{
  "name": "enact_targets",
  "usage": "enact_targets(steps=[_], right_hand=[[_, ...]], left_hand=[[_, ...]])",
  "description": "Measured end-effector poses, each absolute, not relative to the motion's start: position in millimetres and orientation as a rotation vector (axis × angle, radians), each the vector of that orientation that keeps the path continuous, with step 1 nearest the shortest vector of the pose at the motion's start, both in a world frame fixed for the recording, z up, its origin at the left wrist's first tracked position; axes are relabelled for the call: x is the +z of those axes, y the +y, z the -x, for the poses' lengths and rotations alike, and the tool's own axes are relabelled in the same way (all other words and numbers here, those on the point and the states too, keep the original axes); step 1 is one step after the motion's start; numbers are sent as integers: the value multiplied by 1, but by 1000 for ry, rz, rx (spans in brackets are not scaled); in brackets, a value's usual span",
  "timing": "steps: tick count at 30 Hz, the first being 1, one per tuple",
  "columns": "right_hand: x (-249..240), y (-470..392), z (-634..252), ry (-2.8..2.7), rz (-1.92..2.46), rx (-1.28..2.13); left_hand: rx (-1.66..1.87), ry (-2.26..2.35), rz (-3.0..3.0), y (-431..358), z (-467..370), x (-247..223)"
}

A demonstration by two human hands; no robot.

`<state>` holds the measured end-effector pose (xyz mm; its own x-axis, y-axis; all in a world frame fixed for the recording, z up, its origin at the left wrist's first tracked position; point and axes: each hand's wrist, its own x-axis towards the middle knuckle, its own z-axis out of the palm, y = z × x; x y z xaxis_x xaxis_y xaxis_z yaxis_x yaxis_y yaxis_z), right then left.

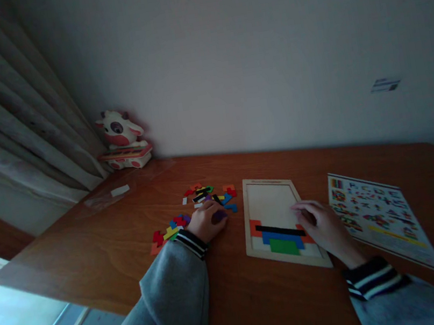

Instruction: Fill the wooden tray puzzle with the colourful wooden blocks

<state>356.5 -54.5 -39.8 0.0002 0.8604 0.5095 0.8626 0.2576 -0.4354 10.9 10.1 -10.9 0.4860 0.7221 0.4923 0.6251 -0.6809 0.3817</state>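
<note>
My left hand [208, 221] rests beside a loose heap of coloured flat pieces [205, 194], its fingers curled around a purple piece [217, 217]. More pieces, red, yellow and green, lie to the left of that wrist. Right of the heap lies a wooden frame tray [248, 239] with a pale inside. Near its lower end are a black strip [280, 230], a blue piece [283, 239], a green piece [284, 247] and orange ones. Over the tray's right edge is my right hand [322, 225], thumb and forefinger bent towards each other; anything between them is too small to tell.
A printed pattern sheet [380, 214] lies right of the tray. A cow-shaped toy [122, 138] stands at the back left, near a curtain [8, 101] and a clear plastic wrapper with a white label [120, 190]. A wall [250, 59] rises behind the wooden table [104, 255].
</note>
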Motion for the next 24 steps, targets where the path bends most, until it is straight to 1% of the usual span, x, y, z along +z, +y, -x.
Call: enact_targets(steps=[12, 17, 24], right_hand=[[-38, -56, -355, -1831, 1602, 6], [-36, -57, -354, -1829, 1595, 16], [-33, -58, -352, -1812, 1577, 28]], left_hand=[[1166, 911, -2562, 5, -16, -3], [1148, 918, -2525, 5, -18, -3], [1167, 798, -2548, 0, -15, 2]])
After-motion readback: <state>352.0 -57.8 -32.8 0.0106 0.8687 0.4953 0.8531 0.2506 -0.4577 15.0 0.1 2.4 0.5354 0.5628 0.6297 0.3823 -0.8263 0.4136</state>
